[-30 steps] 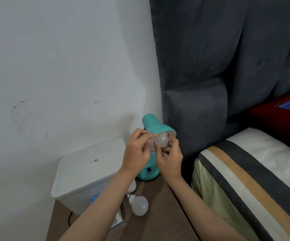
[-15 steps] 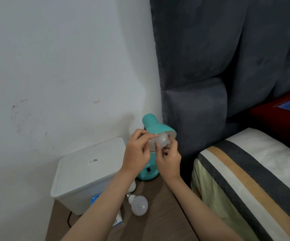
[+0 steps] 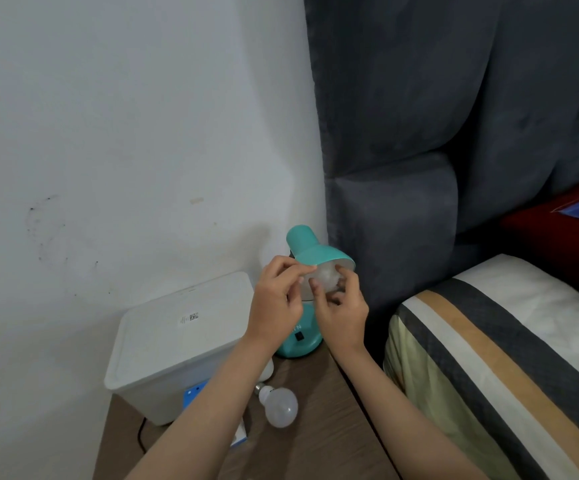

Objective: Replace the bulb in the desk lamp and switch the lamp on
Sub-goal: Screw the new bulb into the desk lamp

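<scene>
Frosted round bulb [image 3: 326,280] gripped inside glossy teal shade [image 3: 319,252]

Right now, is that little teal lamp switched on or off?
Off, it seems: the bulb inside the teal lamp shade looks dull white with no glow, while both hands' fingers hold it.

you see a white lidded bin [image 3: 180,341] at the nightstand's [image 3: 319,445] back left corner, a striped mattress [image 3: 496,368] beside its right edge.

Teal lamp [image 3: 310,252]; white bulb [image 3: 281,407]; white box [image 3: 177,344]; brown wood-grain table [image 3: 316,441]; grey headboard [image 3: 437,116]; striped grey, tan, cream bedding [image 3: 489,358]; red pillow [image 3: 555,233].
</scene>
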### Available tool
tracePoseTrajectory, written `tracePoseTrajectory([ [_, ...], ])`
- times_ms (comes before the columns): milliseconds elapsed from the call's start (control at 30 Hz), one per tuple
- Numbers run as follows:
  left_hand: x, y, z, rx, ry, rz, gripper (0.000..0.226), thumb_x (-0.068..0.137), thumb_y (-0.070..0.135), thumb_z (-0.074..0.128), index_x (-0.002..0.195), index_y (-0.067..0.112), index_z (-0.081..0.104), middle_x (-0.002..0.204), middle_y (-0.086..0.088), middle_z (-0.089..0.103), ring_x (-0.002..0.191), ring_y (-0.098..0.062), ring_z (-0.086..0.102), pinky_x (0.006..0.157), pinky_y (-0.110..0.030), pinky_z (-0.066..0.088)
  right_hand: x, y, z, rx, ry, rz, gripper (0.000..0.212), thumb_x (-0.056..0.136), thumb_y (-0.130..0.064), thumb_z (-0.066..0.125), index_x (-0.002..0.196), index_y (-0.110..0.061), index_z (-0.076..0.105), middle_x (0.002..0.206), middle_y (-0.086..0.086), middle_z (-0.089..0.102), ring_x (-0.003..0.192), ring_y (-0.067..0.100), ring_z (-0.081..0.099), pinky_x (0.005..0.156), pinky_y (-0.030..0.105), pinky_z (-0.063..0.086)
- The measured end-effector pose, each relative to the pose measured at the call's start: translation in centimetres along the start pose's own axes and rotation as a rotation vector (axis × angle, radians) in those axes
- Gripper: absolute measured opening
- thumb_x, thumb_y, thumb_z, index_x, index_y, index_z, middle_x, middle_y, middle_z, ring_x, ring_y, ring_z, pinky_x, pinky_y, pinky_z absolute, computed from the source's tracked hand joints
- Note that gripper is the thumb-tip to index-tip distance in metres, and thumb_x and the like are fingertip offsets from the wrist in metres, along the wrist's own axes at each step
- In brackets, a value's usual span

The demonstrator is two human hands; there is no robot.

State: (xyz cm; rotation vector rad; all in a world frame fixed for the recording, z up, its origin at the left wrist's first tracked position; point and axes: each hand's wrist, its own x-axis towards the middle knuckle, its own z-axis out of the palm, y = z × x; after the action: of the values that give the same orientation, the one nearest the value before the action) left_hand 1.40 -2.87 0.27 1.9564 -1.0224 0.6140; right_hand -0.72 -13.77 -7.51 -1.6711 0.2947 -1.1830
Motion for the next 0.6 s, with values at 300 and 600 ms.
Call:
tracePoseTrajectory([
  [300, -0.02, 0.11, 0.15, -0.011, 0.015, -0.003, 0.034, 0.082, -0.010, 0.056, 0.101, 0.014, 0.069, 0.093, 0.000, 0.055, 0.085, -0.012, 0.056, 0.066, -0.016, 0.046, -0.04, 0.20, -0.10, -0.016, 0.011, -0.061, 0.038, 0.084, -0.032, 0.068, 0.114, -0.015, 0.054, 0.091, 0.006, 0.063, 0.070, 0.018, 0.066, 0.059, 0.029, 0.058],
  [600, 0.00, 0.06, 0.02, -0.010, 0.018, -0.018, 0.033, 0.082, -0.010, 0.055, 0.101, 0.013, 0.069, 0.094, 0.002, 0.054, 0.085, -0.010, 0.056, 0.066, -0.010, 0.043, -0.58, 0.40, -0.03, -0.042, -0.038, -0.085, 0.047, 0.079, -0.014, 0.075, 0.123, -0.011, 0.056, 0.104, 0.009, 0.056, 0.076, 0.013, 0.064, 0.067, 0.024, 0.058],
])
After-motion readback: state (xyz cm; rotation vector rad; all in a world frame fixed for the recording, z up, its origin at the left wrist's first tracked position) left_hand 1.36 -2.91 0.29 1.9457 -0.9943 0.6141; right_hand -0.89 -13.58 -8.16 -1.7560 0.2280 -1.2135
